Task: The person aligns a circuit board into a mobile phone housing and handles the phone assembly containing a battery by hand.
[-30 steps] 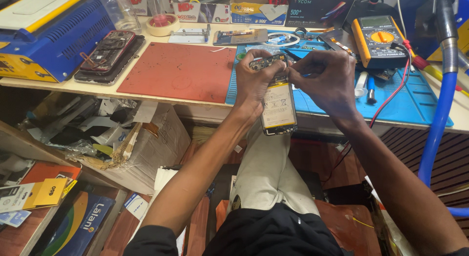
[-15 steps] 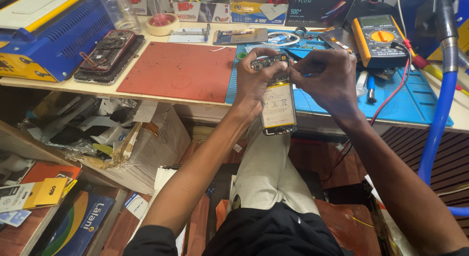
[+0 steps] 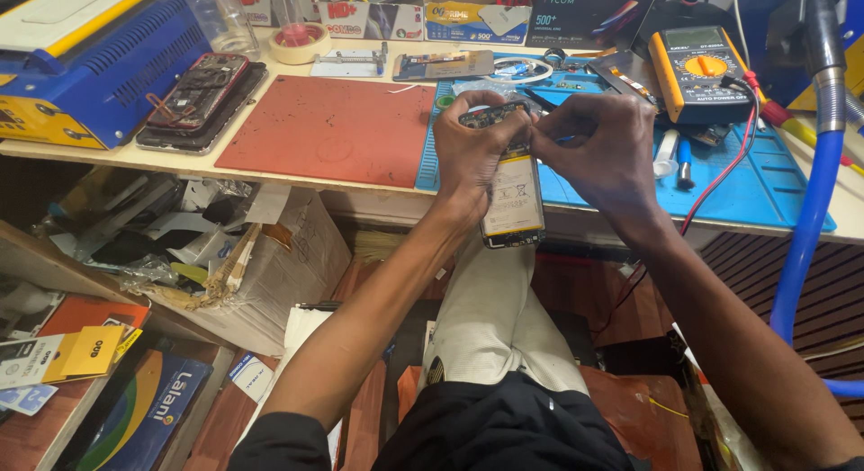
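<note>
Little had moved since the earlier frame: both hands stayed at the near edge of the workbench (image 3: pixel 297 185), with the opened phone (image 3: pixel 510 185) hardly shifted. The left hand (image 3: pixel 472 152) was clamped around the phone's upper body, holding it upright just off the bench edge, above the lap. The right hand (image 3: pixel 598 143) had its fingertips pinched together at the phone's top, seemingly working a small part there; the next move likely called for fine, steady fingers. Free room lay on the red mat (image 3: pixel 333 129) to the left; the multimeter (image 3: pixel 697 71) and its leads crowded the right.
</note>
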